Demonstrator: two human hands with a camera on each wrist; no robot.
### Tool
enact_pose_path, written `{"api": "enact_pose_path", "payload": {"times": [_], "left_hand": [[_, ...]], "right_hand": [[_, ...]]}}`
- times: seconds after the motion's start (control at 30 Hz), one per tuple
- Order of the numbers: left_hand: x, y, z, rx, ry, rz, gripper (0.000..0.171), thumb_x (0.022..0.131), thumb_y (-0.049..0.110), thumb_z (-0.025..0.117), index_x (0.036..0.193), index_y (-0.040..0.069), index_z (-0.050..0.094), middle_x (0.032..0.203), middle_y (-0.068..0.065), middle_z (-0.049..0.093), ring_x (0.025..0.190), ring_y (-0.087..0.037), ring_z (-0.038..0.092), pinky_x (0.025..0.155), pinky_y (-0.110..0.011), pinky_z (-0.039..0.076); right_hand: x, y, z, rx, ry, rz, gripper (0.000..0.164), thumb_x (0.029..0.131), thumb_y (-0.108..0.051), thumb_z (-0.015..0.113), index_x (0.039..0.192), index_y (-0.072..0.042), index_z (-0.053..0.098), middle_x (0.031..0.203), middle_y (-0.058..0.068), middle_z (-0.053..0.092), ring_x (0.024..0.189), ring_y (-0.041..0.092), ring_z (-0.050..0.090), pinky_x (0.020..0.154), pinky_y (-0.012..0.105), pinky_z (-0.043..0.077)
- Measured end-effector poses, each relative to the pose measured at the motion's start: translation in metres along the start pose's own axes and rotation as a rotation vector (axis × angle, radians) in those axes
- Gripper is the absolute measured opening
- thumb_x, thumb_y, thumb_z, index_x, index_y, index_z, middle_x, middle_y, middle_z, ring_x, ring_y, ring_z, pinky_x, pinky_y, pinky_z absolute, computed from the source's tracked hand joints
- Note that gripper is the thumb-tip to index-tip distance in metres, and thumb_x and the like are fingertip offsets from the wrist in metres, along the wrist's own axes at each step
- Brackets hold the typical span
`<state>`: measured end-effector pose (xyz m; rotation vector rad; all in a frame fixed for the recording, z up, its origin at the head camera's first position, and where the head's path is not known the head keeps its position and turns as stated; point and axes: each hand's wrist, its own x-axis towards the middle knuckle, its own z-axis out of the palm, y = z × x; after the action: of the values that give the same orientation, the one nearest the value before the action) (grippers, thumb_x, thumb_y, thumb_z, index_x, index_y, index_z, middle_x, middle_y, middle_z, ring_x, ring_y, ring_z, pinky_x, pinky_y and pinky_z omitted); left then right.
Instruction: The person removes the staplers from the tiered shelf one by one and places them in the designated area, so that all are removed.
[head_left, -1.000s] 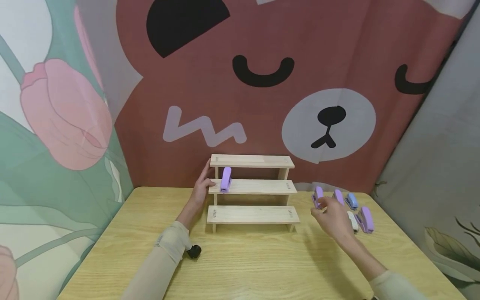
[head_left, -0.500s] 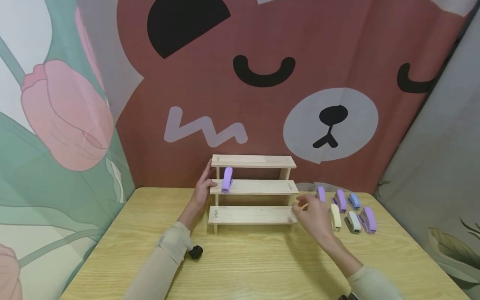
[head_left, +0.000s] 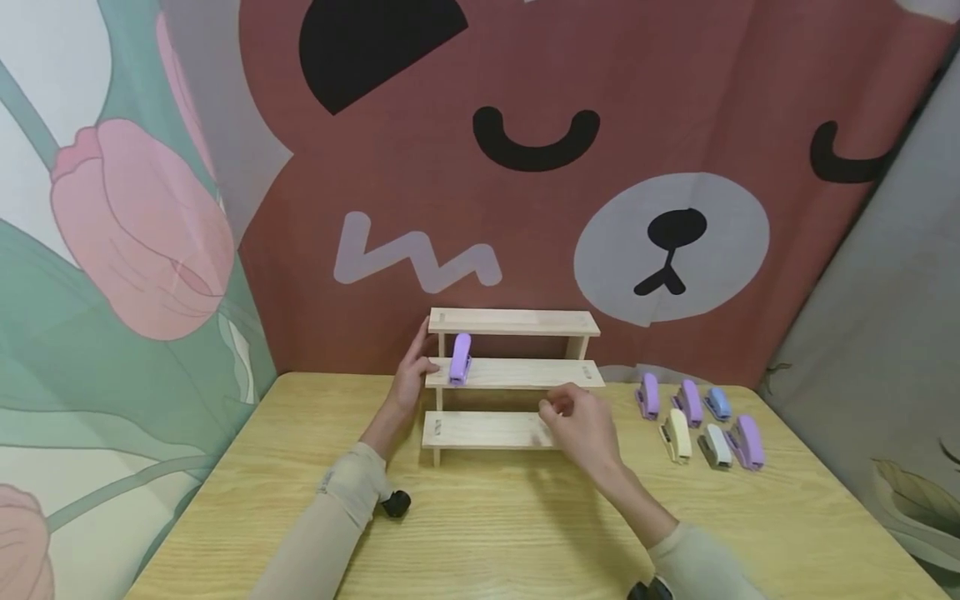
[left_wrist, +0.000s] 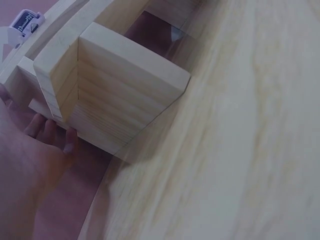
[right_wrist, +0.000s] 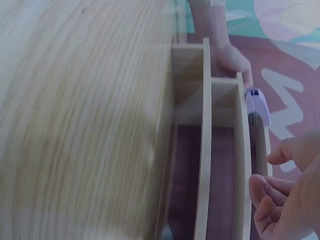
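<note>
A three-tier wooden display shelf (head_left: 510, 429) stands on the table. My left hand (head_left: 408, 379) grips its left side, thumb at the middle tier's end and fingers behind; the left wrist view shows fingertips (left_wrist: 70, 140) against the wood. On the middle tier's left part sits a purple stapler (head_left: 460, 360), also seen in the right wrist view as a pale purple stapler (right_wrist: 257, 107). My right hand (head_left: 585, 425) hovers before the shelf's right half, fingers loosely curled. In the right wrist view its thumb (right_wrist: 282, 151) stands apart from the fingers, nothing between them.
Right of the shelf, several staplers stand in two rows: purple ones such as this purple stapler (head_left: 687, 402), a blue stapler (head_left: 717, 403), a cream stapler (head_left: 677, 435) and a white stapler (head_left: 716, 446). A bear-print curtain (head_left: 525, 250) hangs behind the table (head_left: 480, 517).
My right hand has moved left from beside the staplers to the front of the shelf's right half, uncovering the cream and white staplers. The left hand stays at the shelf's side.
</note>
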<state>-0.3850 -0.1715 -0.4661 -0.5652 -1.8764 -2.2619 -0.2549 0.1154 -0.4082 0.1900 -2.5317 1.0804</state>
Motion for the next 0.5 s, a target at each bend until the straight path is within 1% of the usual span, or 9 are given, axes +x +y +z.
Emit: {"api": "enact_pose_path", "payload": {"times": [0.2, 0.4, 0.5], "left_hand": [[0.001, -0.002, 0.001, -0.001, 0.019, 0.018, 0.088, 0.086, -0.003, 0.047, 0.163, 0.034, 0.025, 0.158, -0.013, 0.035, 0.146, -0.029, 0.025, 0.109, -0.048, 0.024], [0.003, -0.002, 0.0, 0.0, -0.002, 0.043, 0.089, 0.086, -0.005, 0.046, 0.164, 0.031, 0.022, 0.159, -0.016, 0.033, 0.147, -0.031, 0.024, 0.104, -0.042, 0.03], [0.003, -0.002, -0.001, 0.01, -0.009, 0.041, 0.089, 0.087, -0.006, 0.045, 0.165, 0.029, 0.02, 0.16, -0.016, 0.031, 0.147, -0.032, 0.023, 0.103, -0.04, 0.032]], "right_hand": [[-0.002, -0.015, 0.018, 0.059, -0.033, -0.003, 0.02, 0.089, -0.021, 0.073, 0.102, -0.007, 0.074, 0.082, -0.003, 0.067, 0.072, 0.014, 0.062, 0.063, 0.035, 0.051], [0.004, -0.03, 0.038, 0.107, -0.034, -0.048, 0.017, 0.088, -0.019, 0.073, 0.1, -0.007, 0.075, 0.08, -0.004, 0.067, 0.072, 0.013, 0.063, 0.066, 0.035, 0.052], [0.006, -0.037, 0.047, 0.136, -0.04, -0.06, 0.017, 0.087, -0.018, 0.073, 0.1, -0.007, 0.075, 0.078, -0.005, 0.066, 0.072, 0.013, 0.063, 0.068, 0.036, 0.053]]}}
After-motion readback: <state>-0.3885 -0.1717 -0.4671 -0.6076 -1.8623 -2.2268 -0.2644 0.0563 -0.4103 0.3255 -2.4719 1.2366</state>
